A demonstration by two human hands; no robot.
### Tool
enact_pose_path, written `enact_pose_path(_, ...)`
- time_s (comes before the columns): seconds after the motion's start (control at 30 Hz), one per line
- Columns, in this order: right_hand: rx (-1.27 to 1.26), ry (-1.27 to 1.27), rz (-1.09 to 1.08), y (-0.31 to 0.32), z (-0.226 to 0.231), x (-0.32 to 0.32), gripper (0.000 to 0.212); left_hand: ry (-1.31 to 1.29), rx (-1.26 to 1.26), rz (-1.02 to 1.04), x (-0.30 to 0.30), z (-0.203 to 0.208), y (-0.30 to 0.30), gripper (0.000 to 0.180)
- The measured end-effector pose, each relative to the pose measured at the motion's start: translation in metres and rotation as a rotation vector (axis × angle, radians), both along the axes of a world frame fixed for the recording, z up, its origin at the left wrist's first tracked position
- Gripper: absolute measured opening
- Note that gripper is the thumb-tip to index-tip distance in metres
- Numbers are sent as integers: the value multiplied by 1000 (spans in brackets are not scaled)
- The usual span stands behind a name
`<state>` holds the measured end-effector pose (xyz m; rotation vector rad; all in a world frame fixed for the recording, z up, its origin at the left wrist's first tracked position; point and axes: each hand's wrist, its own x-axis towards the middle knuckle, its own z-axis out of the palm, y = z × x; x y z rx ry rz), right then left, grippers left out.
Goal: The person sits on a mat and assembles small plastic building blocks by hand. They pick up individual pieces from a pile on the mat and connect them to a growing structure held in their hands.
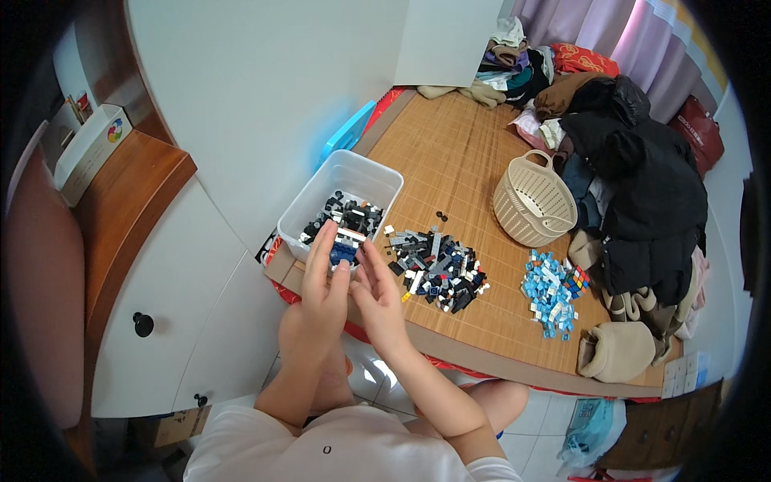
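A small assembly of dark blue and white toy bricks is held up in front of a translucent plastic bin, close to its near rim. It is gripped from the left by the fingers of the left hand, with the thumb laid along its near side, and it is steadied from the right by the bent fingers of the right hand. The exact contact of the right fingertips is partly hidden. Inside the bin, loose black, grey and white bricks are heaped on the bottom. A bright blue lid is propped on edge behind the bin, beside a white panel.

The bin is set at the left edge of a woven bamboo mat. Just to its right, a mixed pile of black, grey, white and dark blue bricks is spread, and two small black round pieces are seen above it. Farther right, a heap of light blue and white pieces is touched by a colourful puzzle cube. Above that heap a beige perforated basket is placed, and beyond it clothes are piled, topped by a black padded jacket.
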<state>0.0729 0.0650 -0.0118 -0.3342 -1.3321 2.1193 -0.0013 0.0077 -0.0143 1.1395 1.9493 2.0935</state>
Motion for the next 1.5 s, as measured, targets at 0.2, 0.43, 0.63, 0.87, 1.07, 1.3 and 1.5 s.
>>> enact_pose_path(0.2, 178, -58, -55, 4, -9, 1, 58, -16, 18, -2, 2, -3, 1, 49)
enact_pose_path(0.43, 170, -72, -1, 2, -1, 8, 57, 0, 46, -13, 6, -3, 2, 48)
enact_pose_path(0.63, 92, -18, 17, 1, 1, 12, 55, -68, 24, -75, 14, 2, 1, 48)
enact_pose_path(0.87, 106, -51, -36, 5, 0, 31, 53, -106, 49, -160, 36, 0, 9, 46)
enact_pose_path(1.07, 1, -122, -129, 11, -35, 60, 52, -316, -41, -375, 61, -28, 20, 43)
enact_pose_path(1.3, -23, -283, -338, 11, -96, 106, 62, -787, -100, -391, 72, -66, 26, 45)
enact_pose_path(1.5, -68, -280, -387, 13, -88, 105, 65, -798, -132, -388, 72, -72, 25, 46)
